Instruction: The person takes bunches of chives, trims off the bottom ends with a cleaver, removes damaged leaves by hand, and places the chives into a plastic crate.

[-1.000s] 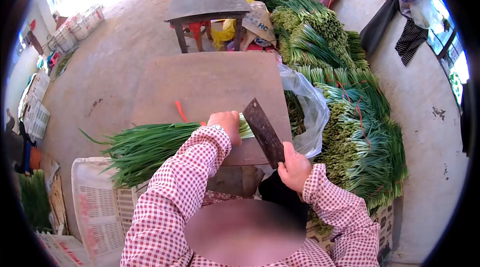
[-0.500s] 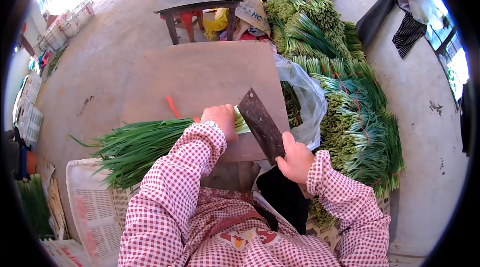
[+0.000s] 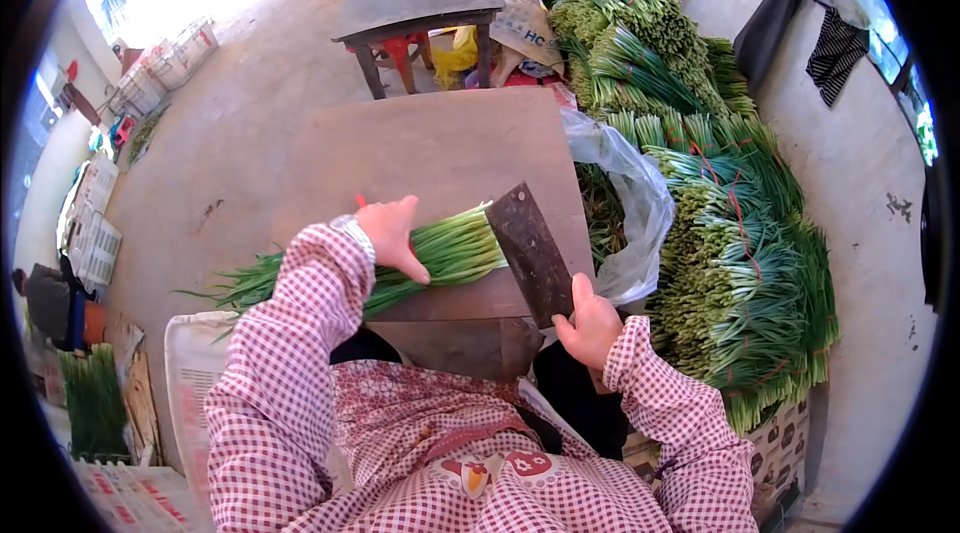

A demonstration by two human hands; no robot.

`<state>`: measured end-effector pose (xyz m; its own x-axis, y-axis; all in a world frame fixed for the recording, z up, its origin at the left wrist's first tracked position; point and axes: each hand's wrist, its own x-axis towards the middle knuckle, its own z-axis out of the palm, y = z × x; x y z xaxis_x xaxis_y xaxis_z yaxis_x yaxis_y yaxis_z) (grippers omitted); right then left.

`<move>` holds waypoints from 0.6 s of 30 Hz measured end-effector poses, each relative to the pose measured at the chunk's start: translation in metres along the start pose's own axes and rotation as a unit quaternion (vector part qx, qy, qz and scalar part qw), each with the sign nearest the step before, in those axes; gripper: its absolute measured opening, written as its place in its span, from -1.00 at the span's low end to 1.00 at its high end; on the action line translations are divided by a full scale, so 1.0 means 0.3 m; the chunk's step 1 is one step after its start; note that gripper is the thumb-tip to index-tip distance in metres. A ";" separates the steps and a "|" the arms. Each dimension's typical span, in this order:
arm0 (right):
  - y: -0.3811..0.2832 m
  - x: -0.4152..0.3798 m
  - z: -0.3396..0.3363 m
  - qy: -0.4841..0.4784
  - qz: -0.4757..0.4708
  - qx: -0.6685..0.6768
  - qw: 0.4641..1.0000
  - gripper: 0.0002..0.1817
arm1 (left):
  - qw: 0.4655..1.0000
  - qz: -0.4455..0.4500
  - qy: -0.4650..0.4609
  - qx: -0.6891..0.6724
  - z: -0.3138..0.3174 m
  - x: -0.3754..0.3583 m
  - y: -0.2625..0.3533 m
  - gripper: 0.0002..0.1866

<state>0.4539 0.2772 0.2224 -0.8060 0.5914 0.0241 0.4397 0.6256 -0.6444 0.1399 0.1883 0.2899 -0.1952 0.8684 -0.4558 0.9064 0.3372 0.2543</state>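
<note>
My left fingers (image 3: pixel 400 218), wrapped round the green bundle (image 3: pixel 455 248) half a second ago, have spread wide and shifted toward the leaves — thumb well apart, no grip showing, though I can't tell if they touch it. So the bundle lies unclenched on the tabletop (image 3: pixel 450 148), running out either side of them, more stalk bare. My right fingers (image 3: pixel 580 321) stay closed round the cleaver (image 3: pixel 530 253) — blade just beside the pale ends.

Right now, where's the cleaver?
In the head view, the cleaver is in the right hand, just right of centre, its blade beside the stalks' pale ends at the table's near right corner.
</note>
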 end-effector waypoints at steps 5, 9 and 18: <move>-0.017 -0.008 -0.007 -0.018 0.024 -0.002 1.000 -0.62 | 0.993 0.012 0.077 0.086 0.114 0.087 0.198 0.00; -0.002 -0.006 -0.035 -0.032 0.034 0.026 0.999 -0.61 | 0.987 -0.105 0.046 0.109 0.128 0.119 0.263 -0.01; 0.028 0.027 -0.057 0.068 0.009 0.049 0.996 -0.64 | 0.993 -0.088 0.020 0.082 0.118 0.141 0.238 -0.15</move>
<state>0.4578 0.2959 0.2304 -0.7336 0.6705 0.1110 0.4079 0.5651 -0.7171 0.2095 0.2364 0.2586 -0.3678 0.8156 -0.4467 0.9049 0.4245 0.0300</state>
